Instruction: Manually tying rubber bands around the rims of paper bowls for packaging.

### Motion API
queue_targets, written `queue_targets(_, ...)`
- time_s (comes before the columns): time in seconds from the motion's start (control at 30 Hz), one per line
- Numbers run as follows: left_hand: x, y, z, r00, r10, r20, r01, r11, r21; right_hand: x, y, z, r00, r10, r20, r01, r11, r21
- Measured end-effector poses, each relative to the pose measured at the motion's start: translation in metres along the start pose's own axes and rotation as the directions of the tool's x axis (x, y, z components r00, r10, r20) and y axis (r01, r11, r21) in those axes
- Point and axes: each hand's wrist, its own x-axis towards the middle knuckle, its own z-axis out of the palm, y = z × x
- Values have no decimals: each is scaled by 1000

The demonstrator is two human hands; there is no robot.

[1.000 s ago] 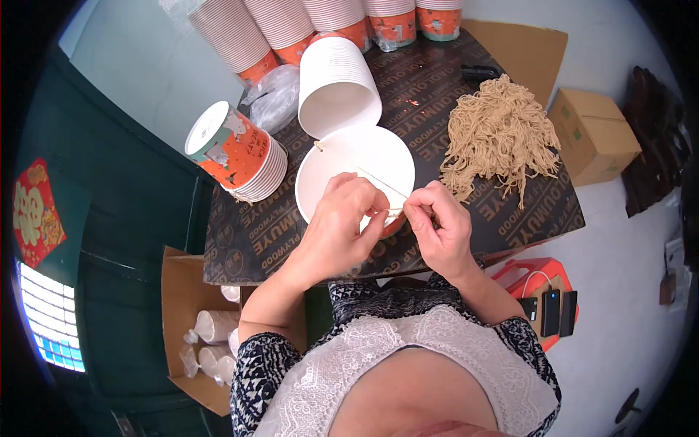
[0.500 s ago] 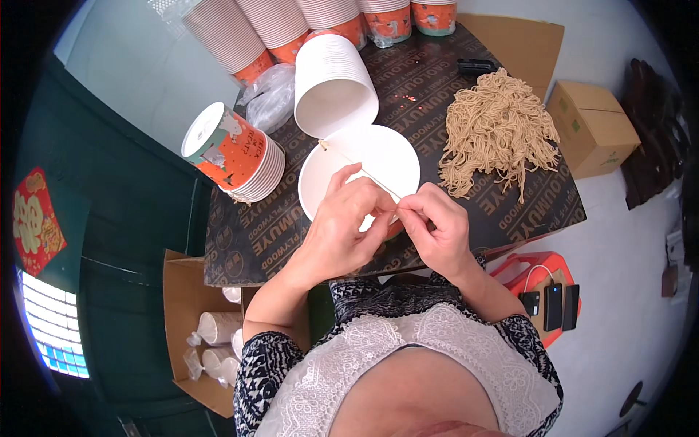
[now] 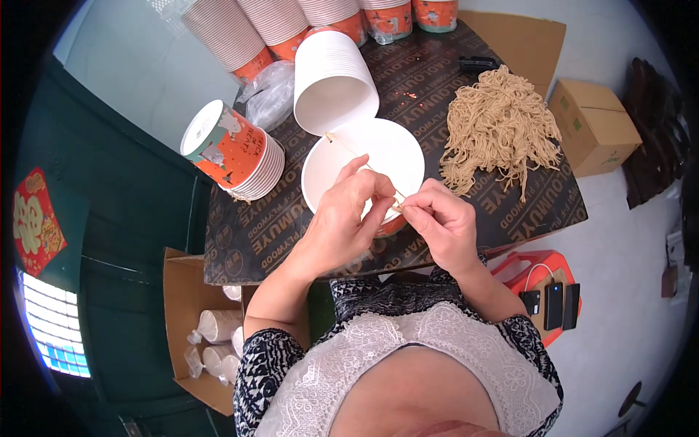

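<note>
A white-lined paper bucket (image 3: 397, 149) sits with its mouth toward me in the middle of the dark plywood table. From a knot at its far left rim a thin tan cord (image 3: 352, 155) runs taut across the mouth to my fingers. My left hand (image 3: 338, 215), closed, pinches the cord over the near rim. Close beside it my right hand (image 3: 445, 224) is also closed, gripping the cord's end between thumb and fingers. To the right lies a tangled heap of tan cords (image 3: 502, 131). A nested stack of white buckets (image 3: 333, 69) lies tipped just behind the bucket.
Orange printed buckets (image 3: 237, 149) stand stacked at left. More bucket stacks (image 3: 229, 36) line the back, near crumpled clear plastic (image 3: 269, 95). A black object (image 3: 477, 65) lies behind the cords. An open carton (image 3: 182, 320) is at lower left, a red stool (image 3: 557, 273) with phones at right.
The bucket has shifted slightly up and to the right. My fingertips have parted a little, with my right hand moved slightly right and a small loop of cord showing between them.
</note>
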Motion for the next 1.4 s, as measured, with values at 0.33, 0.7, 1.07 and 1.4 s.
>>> queue_targets(0.33, 5, 5, -3, 989, 113, 98, -125, 985, 118, 0, -6, 3, 994, 104, -16, -101, 984, 146)
queue_targets(0.7, 4, 0, -14, 970, 51, 240, -77, 992, 99, -7, 17, -21, 957, 240, -165, -211, 962, 176)
queue_targets(1.07, -22, -30, -31, 818, -139, -559, 420, 808, 413, -11, 11, -25, 986, -40, -163, 43, 999, 12)
queue_targets(1.4, -53, -31, -53, 656, -596, -462, 623, 774, -114, -27, 25, -42, 970, 119, -214, -134, 989, -58)
